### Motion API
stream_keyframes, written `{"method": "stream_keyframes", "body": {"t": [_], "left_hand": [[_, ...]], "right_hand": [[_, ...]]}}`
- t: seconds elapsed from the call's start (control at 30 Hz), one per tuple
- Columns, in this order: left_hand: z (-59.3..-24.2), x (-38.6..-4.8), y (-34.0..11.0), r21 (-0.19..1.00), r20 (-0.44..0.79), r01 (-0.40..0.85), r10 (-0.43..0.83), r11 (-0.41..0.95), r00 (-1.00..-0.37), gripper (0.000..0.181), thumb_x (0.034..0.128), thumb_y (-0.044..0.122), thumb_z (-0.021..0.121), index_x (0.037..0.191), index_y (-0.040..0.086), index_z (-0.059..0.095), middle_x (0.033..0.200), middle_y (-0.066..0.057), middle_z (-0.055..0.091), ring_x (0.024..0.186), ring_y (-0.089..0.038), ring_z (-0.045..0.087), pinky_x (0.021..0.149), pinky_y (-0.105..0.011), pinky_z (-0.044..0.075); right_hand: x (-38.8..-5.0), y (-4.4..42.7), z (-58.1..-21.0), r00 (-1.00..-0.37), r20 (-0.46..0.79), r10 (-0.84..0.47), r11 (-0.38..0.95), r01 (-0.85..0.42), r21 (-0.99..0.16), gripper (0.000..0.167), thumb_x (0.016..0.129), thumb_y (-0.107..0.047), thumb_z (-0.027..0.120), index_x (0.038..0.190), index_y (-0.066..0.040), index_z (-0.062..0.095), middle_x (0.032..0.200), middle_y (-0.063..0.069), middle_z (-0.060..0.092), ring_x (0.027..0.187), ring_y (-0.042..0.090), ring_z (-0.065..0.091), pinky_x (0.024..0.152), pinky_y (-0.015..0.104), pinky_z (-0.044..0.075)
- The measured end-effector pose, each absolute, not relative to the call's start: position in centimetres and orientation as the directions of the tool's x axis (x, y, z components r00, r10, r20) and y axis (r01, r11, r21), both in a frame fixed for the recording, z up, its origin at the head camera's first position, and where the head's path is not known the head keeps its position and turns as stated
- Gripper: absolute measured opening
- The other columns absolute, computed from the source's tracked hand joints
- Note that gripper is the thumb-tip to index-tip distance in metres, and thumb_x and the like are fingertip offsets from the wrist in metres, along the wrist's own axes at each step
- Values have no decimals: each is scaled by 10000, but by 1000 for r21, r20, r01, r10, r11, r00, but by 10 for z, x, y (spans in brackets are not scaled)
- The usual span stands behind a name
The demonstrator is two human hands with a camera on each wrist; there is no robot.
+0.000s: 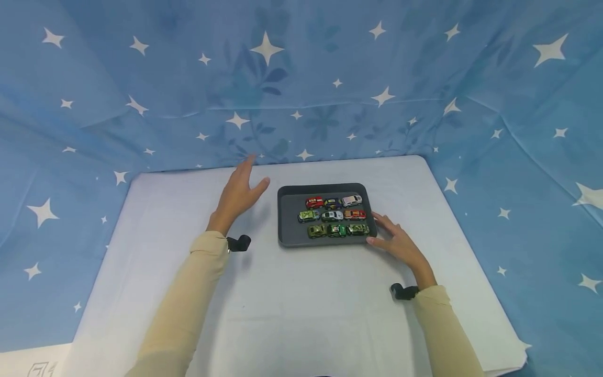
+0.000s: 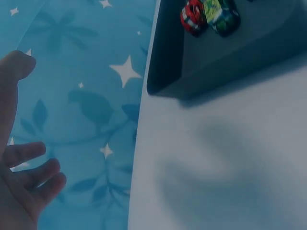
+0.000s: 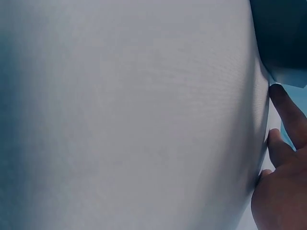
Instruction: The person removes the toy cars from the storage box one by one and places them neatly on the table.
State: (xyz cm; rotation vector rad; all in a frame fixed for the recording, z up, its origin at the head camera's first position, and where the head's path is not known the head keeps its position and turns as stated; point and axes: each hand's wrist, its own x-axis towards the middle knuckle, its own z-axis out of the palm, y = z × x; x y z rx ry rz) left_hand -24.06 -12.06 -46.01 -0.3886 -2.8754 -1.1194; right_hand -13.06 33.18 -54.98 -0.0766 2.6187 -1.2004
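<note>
A dark grey tray [image 1: 288,225] lies on the white table, with several toy cars in three rows inside, among them a red car [image 1: 314,202], a white car [image 1: 351,200] and a dark green car [image 1: 358,229]. My right hand [image 1: 400,245] is at the tray's near right corner, thumb and fingers spread around it; whether every fingertip touches is hard to tell. In the right wrist view a fingertip meets the tray's [image 3: 280,38] lower edge. To the left of the tray, my left hand [image 1: 237,195] hovers apart from it with fingers extended, holding nothing.
White cloth covers the table [image 1: 301,309]. Behind it and at both sides hangs a blue curtain [image 1: 179,78] with white stars. A black wrist camera [image 1: 239,243] sits on the left wrist, and another black camera [image 1: 403,292] on the right.
</note>
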Motion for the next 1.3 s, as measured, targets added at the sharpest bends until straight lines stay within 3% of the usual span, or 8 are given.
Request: {"method": "stream_keyframes", "body": {"t": [0.17, 0.47, 0.73, 1.0, 1.17, 1.3], "left_hand": [[-456, -244, -98, 699, 102, 264, 272, 665, -957, 804, 1064, 523, 598, 1721, 200, 266, 1749, -68, 283, 1596, -325, 269, 1256, -594, 264], [-449, -254, -47, 751, 116, 340, 393, 566, -912, 800, 1062, 517, 628, 1715, 201, 290, 1683, -110, 404, 1449, -335, 493, 1163, -570, 419], [-454, -257, 9, 742, 108, 397, 489, 540, -866, 718, 1087, 384, 644, 1690, 138, 343, 1581, -155, 520, 1379, -351, 559, 1104, -544, 479], [-469, -262, 56, 703, 99, 474, 588, 530, -803, 580, 1101, 307, 648, 1622, 126, 469, 1450, -126, 630, 1284, -282, 631, 1030, -451, 539], [-479, -263, 75, 671, 54, 488, 619, 558, -783, 505, 1102, 274, 649, 1567, 110, 540, 1378, -127, 677, 1128, -236, 689, 960, -426, 560], [-484, -265, 87, 657, 13, 486, 636, 576, -772, 480, 1093, 225, 662, 1538, 75, 567, 1370, -144, 685, 1155, -258, 687, 980, -434, 554]], "right_hand": [[-132, 332, -551, -968, -199, -156, 651, 51, -758, 876, 980, -386, 787, 1697, -158, 339, 1738, 211, 239, 1624, 431, 71, 1279, 626, -26], [-134, 335, -550, -967, -207, -151, 648, 61, -760, 887, 980, -419, 783, 1704, -180, 329, 1748, 202, 211, 1628, 418, 58, 1281, 616, -31], [-131, 334, -553, -966, -212, -146, 628, 75, -775, 879, 975, -378, 794, 1697, -162, 341, 1746, 212, 206, 1625, 432, 45, 1272, 627, -54], [-129, 335, -554, -970, -201, -133, 636, 72, -769, 873, 972, -400, 796, 1694, -185, 355, 1742, 208, 226, 1625, 431, 54, 1272, 632, -53], [-129, 334, -555, -969, -202, -145, 618, 71, -783, 868, 971, -399, 797, 1692, -186, 364, 1739, 203, 243, 1627, 424, 46, 1272, 631, -57], [-129, 333, -556, -972, -188, -143, 607, 64, -792, 853, 968, -384, 805, 1685, -192, 383, 1734, 191, 269, 1627, 420, 56, 1275, 626, -50]]}}
